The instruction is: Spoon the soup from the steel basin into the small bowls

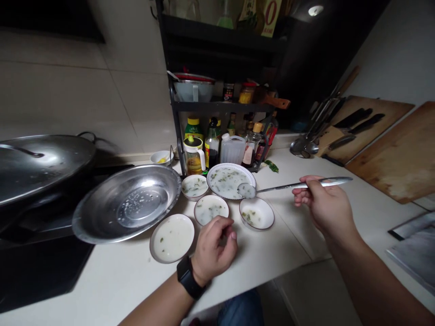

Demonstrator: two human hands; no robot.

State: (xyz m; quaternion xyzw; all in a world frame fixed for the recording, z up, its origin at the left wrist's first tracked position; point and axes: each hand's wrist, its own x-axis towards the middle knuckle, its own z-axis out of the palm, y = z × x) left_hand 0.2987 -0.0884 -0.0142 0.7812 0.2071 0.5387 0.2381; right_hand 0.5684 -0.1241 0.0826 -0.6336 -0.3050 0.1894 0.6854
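My right hand (324,206) grips the handle of a long metal ladle (292,185). The ladle's scoop hangs over the near rim of a patterned plate (231,181) of pale soup with green bits. Around it stand several small white bowls with soup: one (194,186) to its left, one (211,209) in front, one (256,213) under the ladle, one (171,237) nearest the counter edge. My left hand (215,246), with a black watch on the wrist, rests curled on the counter just in front of the middle bowl, fingers closed, holding nothing I can see.
A large empty steel basin (125,203) overhangs the stove (41,267) at left, beside a wok (37,165). A black rack (217,106) with bottles and jars stands behind. Wooden cutting boards (396,149), knives and hanging utensils line the right wall.
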